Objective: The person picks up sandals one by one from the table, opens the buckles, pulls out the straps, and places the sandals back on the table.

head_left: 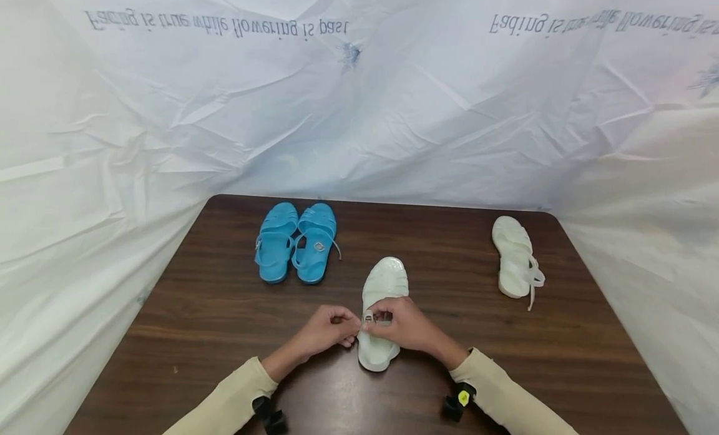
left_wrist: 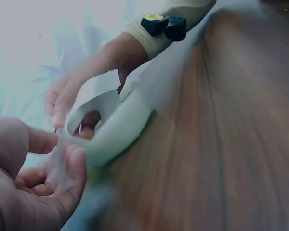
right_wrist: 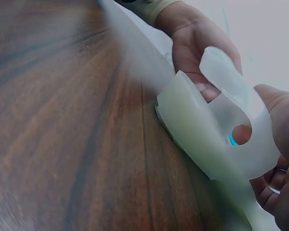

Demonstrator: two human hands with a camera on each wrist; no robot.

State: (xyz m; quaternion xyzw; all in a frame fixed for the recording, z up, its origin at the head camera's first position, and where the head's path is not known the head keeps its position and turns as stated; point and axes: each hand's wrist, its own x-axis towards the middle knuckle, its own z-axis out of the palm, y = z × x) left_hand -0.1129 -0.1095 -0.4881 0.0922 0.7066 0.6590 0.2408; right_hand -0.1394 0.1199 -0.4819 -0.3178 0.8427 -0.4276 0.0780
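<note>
A white jelly sandal (head_left: 386, 279) lies on the table between both hands, toe pointing away. My right hand (head_left: 409, 326) reaches over its right side and pinches the ankle strap near a small metal buckle (head_left: 368, 317). From the left, my left hand (head_left: 330, 327) meets it at the sandal's edge. In the left wrist view, the thumb and fingers of that hand pinch the translucent strap end (left_wrist: 62, 166), which is blurred. The sandal's heel (right_wrist: 188, 115) shows large in the right wrist view, its strap arching above the footbed.
A pair of blue sandals, one left (head_left: 274, 254) and one right (head_left: 314, 251), stands at the back left of the brown wooden table (head_left: 438, 254). Another white sandal (head_left: 512, 260), its strap loose, lies at the back right. White sheeting (head_left: 359, 123) hangs around the table.
</note>
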